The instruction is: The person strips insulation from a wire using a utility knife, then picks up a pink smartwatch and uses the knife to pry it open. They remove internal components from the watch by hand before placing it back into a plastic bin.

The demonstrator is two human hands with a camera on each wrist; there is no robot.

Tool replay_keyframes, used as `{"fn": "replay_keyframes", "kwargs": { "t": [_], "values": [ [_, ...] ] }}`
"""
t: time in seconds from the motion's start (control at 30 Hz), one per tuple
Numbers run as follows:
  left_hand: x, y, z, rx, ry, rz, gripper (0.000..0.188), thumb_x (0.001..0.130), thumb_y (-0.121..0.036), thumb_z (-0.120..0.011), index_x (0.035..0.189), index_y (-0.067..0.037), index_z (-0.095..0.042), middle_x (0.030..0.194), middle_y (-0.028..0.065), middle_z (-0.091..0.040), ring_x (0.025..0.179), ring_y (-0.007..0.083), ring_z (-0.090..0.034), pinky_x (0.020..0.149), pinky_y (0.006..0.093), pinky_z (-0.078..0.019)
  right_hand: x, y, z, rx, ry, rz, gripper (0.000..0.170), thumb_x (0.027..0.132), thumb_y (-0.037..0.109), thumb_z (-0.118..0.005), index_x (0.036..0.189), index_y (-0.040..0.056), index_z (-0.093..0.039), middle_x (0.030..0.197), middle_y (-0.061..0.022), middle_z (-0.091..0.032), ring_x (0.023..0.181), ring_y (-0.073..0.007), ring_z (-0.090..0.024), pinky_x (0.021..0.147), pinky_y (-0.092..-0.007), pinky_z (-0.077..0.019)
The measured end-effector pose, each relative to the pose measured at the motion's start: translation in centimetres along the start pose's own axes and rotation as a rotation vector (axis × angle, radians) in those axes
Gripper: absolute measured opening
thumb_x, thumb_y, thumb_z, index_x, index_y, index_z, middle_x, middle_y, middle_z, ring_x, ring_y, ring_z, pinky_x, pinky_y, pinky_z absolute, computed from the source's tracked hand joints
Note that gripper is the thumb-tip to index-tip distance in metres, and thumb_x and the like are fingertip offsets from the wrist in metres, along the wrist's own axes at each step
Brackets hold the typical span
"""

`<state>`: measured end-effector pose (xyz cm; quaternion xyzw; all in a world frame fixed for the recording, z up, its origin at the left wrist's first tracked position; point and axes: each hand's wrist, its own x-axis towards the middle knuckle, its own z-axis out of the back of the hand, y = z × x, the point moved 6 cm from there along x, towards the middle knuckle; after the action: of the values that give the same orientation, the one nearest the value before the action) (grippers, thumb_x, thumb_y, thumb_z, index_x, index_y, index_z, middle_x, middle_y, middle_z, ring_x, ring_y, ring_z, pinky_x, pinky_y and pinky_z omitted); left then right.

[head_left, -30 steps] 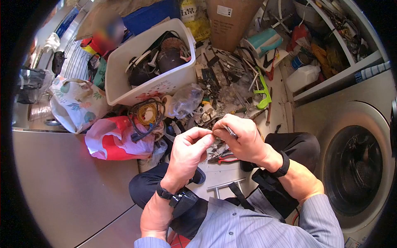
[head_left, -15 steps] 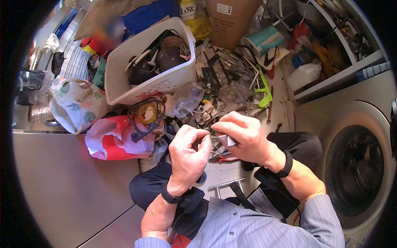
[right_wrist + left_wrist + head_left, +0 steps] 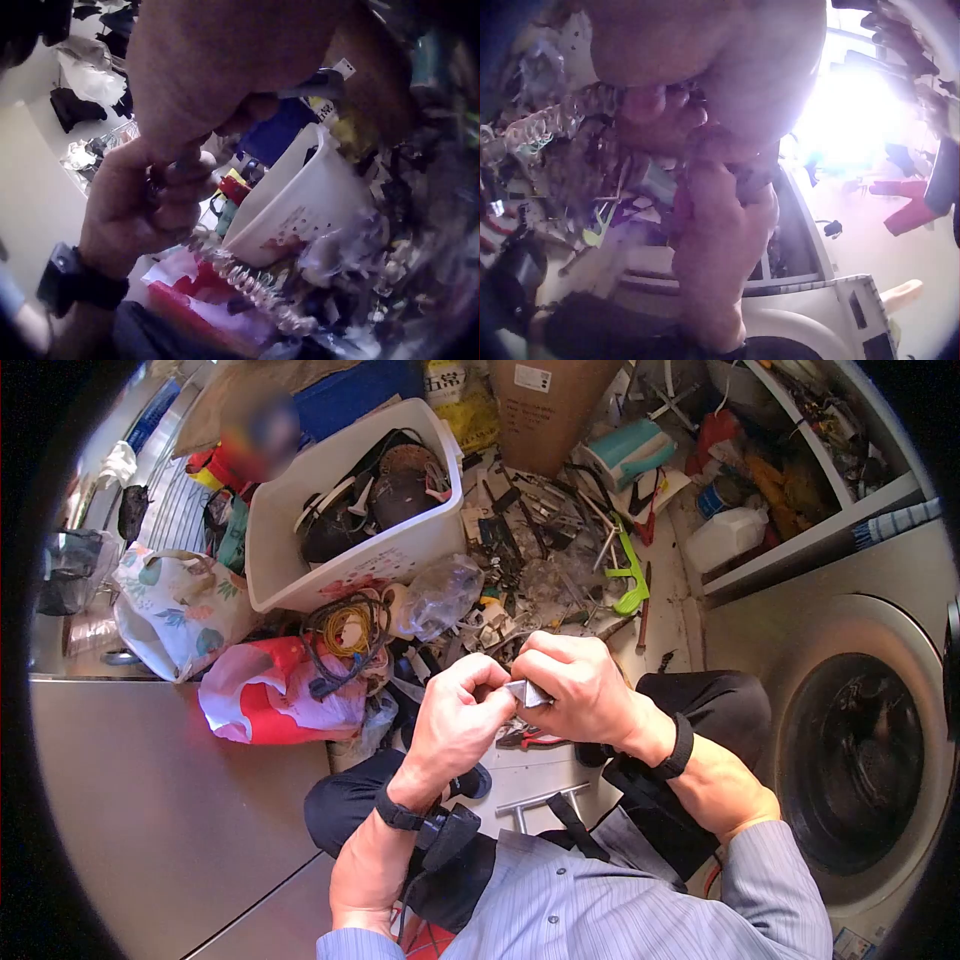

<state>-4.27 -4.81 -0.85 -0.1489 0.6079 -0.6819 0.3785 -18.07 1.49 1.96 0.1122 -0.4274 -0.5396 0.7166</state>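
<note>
In the head view my right hand [image 3: 585,685] curls round a flat silver-grey metal piece [image 3: 530,694], whose end sticks out toward the left. My left hand [image 3: 455,710] meets it there, thumb and forefinger pinched together right at that end. A small thing is pinched between them, mostly hidden by the fingertips. From the right wrist view a pale coiled strand [image 3: 259,289] runs down and right from just below the left hand [image 3: 135,195]. Both hands are held above the floor, over the person's lap.
Beyond the hands lies a heap of scrap [image 3: 540,530] with a green plastic piece [image 3: 630,575]. A white bin [image 3: 390,560] and a red-and-white plastic bag [image 3: 280,695] stand left of it. On the right is a washing machine [image 3: 740,630]; a metal T-bar [image 3: 545,800] lies nearby.
Half a second ago the hands drew slightly apart and the right hand turned, showing more of the silver-grey piece. Now the fingertips are together again. The head view has shifted slightly.
</note>
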Motion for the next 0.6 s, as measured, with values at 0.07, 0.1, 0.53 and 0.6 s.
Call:
{"fn": "replay_keyframes", "kwargs": {
  "t": [0.07, 0.1, 0.53, 0.6],
  "values": [
    [0.2, -0.1, 0.0, -0.096, 0.025, 0.071, 0.007, 0.086, -0.007, -0.065, 0.085, 0.000, -0.065, 0.073, -0.0052, -0.056, 0.068, 0.0028, -0.046, 0.058, 0.0236, -0.0378, 0.2, -0.1, 0.2, 0.000, -0.010, -0.001, 0.030, 0.064, 0.013, -0.080, 0.083, 0.0073, -0.057, 0.078, -0.0099, -0.053, 0.066, -0.0312, -0.061, 0.056, -0.0415, -0.0509],
    [0.4, -0.3, -0.1, -0.095, 0.024, 0.070, 0.007, 0.086, -0.007, -0.065, 0.085, 0.000, -0.065, 0.073, -0.0052, -0.056, 0.068, 0.0028, -0.046, 0.058, 0.0236, -0.0378, 0.3, -0.2, 0.2, 0.005, -0.021, -0.004, 0.030, 0.064, 0.013, -0.080, 0.083, 0.0074, -0.057, 0.078, -0.0101, -0.054, 0.067, -0.0314, -0.062, 0.057, -0.0415, -0.0512],
    [-1.7, -0.6, 0.7, -0.386, -0.057, 0.221, 0.008, 0.092, -0.009, -0.070, 0.091, -0.002, -0.072, 0.078, -0.0065, -0.064, 0.067, -0.0001, -0.050, 0.058, 0.0194, -0.0380, -1.1, -4.4, 2.5, 0.518, -0.121, -0.652, 0.014, 0.095, 0.013, -0.072, 0.092, 0.0006, -0.067, 0.074, -0.0001, -0.061, 0.069, -0.0059, -0.053, 0.061, -0.0265, -0.0440],
    [-1.8, -0.6, 0.9, -0.396, -0.081, 0.220, 0.008, 0.092, -0.009, -0.071, 0.092, -0.002, -0.072, 0.078, -0.0064, -0.064, 0.067, -0.0001, -0.051, 0.057, 0.0193, -0.0378, -1.1, -4.4, 1.6, 0.613, -0.081, -0.710, 0.012, 0.096, 0.013, -0.071, 0.094, 0.0009, -0.069, 0.074, 0.0017, -0.062, 0.069, -0.0052, -0.053, 0.060, -0.0263, -0.0439]
  ]
}}
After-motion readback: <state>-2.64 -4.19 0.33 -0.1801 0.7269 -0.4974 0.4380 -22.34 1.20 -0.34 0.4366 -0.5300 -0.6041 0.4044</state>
